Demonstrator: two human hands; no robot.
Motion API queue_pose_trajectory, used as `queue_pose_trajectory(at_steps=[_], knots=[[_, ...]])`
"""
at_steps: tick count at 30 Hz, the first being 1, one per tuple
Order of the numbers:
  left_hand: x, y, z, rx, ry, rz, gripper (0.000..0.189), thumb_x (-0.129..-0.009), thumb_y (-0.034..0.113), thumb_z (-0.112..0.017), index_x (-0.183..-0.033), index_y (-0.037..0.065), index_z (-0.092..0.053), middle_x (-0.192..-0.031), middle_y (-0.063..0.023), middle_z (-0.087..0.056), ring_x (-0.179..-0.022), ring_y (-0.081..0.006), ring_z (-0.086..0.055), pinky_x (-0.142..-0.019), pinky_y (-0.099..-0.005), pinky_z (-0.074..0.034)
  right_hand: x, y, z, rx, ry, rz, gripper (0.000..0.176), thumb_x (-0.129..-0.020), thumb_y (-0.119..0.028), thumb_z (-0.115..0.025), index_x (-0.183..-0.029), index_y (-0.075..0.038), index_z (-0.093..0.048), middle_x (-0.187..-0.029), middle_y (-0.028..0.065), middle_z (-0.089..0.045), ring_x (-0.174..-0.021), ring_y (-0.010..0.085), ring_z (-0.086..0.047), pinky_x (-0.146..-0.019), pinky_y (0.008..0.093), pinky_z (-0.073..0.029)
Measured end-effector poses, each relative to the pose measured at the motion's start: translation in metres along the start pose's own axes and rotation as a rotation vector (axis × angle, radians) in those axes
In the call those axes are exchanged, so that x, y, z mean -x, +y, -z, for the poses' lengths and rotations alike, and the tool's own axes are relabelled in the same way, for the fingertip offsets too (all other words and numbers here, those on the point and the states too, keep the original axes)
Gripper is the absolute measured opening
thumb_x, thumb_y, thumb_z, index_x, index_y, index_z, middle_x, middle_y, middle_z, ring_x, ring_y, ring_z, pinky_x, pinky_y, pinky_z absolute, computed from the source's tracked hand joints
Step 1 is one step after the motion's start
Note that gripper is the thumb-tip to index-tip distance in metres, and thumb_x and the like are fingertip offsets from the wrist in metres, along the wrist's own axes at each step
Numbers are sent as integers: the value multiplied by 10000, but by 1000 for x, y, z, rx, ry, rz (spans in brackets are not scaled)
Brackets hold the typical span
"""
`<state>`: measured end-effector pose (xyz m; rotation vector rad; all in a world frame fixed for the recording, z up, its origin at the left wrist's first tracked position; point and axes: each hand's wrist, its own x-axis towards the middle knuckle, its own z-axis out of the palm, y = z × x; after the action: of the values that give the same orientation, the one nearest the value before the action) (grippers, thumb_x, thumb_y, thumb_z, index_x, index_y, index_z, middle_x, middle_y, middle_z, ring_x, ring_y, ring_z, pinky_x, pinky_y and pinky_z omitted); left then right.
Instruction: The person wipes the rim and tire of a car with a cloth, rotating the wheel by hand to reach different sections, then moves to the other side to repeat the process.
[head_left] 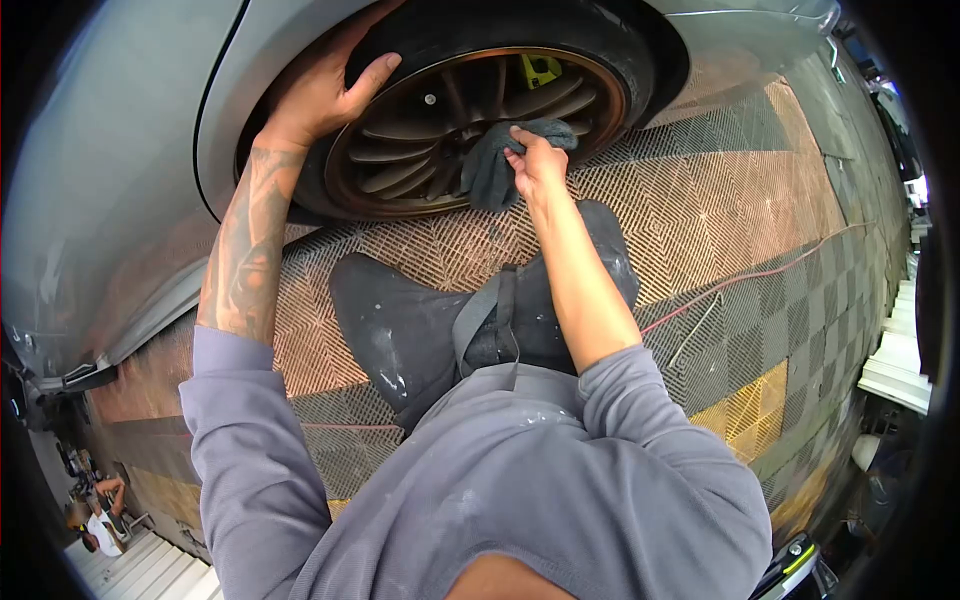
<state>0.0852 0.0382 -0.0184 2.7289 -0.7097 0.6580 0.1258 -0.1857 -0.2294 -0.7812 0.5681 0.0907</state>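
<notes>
A dark grey cloth (490, 168) is bunched in my right hand (540, 162), whose fingers are closed on it. The cloth lies against the spokes of a bronze car wheel (400, 155), near its hub and lower edge. My left hand (322, 92) rests on the black tyre (590, 32) at its upper left, thumb stretched out and apart. The tips of its other fingers go out of sight in the wheel arch. Behind the spokes a yellow-green brake caliper (540, 70) shows.
The grey car body (130, 150) surrounds the wheel. Below lies a grated tile floor (720, 225), crossed by a thin red hose or cord (770, 268). White slatted panels (900, 350) stand at the right. Another person (103, 525) is far off at the lower left.
</notes>
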Motion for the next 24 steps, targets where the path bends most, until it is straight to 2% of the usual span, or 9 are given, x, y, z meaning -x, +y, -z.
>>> queue_pose_trajectory(at_steps=[4,7,10,11,14,16,18,20,24], knots=[[-1,2,1,10,9,-6,613,-866,316,-601,-1419,118,-427,-1405,-223,-445,-1318,-382,-391,-1111,-432,-287,34,11,-34,62,23,265,145,-721,108,-664,-820,50,-576,-797,119,-614,-679,223,-623,-572,359,-556],[-1,2,0,58,11,13,616,-860,310,-605,-1418,117,-429,-1402,-227,-446,-1315,-379,-394,-1111,-430,-286,46,28,-42,-38,-82,171,192,-744,116,-646,-907,64,-559,-874,142,-629,-774,266,-654,-685,434,-587],[-2,1,-2,145,7,-4,615,-859,310,-606,-1415,114,-432,-1403,-226,-446,-1312,-376,-399,-1110,-429,-288,27,8,-20,-18,-23,159,188,-750,113,-637,-913,63,-558,-868,135,-630,-789,262,-658,-706,433,-582],[-3,1,0,83,17,-2,615,-860,313,-606,-1414,112,-432,-1407,-223,-444,-1315,-374,-397,-1111,-428,-287,25,3,-18,-63,6,61,197,-742,112,-642,-910,39,-571,-868,128,-633,-799,264,-655,-707,431,-572],[1,2,-1,45,10,10,617,-861,320,-606,-1414,110,-431,-1411,-219,-442,-1317,-375,-395,-1111,-428,-287,33,28,-37,43,6,135,205,-733,109,-646,-907,16,-592,-881,120,-643,-808,265,-651,-669,414,-557],[0,0,0,63,22,9,619,-861,324,-607,-1415,111,-431,-1412,-217,-443,-1316,-377,-394,-1110,-429,-287,38,42,-24,13,-153,84,246,-721,73,-650,-957,28,-600,-893,118,-646,-774,245,-645,-678,378,-538],[-1,-2,-1,34,10,-13,620,-859,327,-609,-1413,110,-433,-1404,-219,-450,-1308,-382,-401,-1105,-433,-294,38,41,0,-82,-221,-53,251,-724,21,-659,-966,7,-597,-932,121,-638,-821,263,-645,-710,409,-521],[-1,1,4,58,13,-8,619,-858,327,-610,-1412,113,-434,-1401,-219,-453,-1304,-384,-404,-1103,-435,-297,18,53,38,-22,-15,-136,269,-736,-28,-636,-1000,-26,-586,-979,105,-631,-858,272,-640,-765,423,-496],[0,4,4,95,10,24,620,-854,329,-615,-1412,123,-438,-1395,-222,-457,-1300,-385,-409,-1099,-437,-302,-9,49,66,-214,-76,-227,272,-762,-52,-571,-1031,-79,-538,-998,87,-596,-835,245,-585,-709,406,-436]])
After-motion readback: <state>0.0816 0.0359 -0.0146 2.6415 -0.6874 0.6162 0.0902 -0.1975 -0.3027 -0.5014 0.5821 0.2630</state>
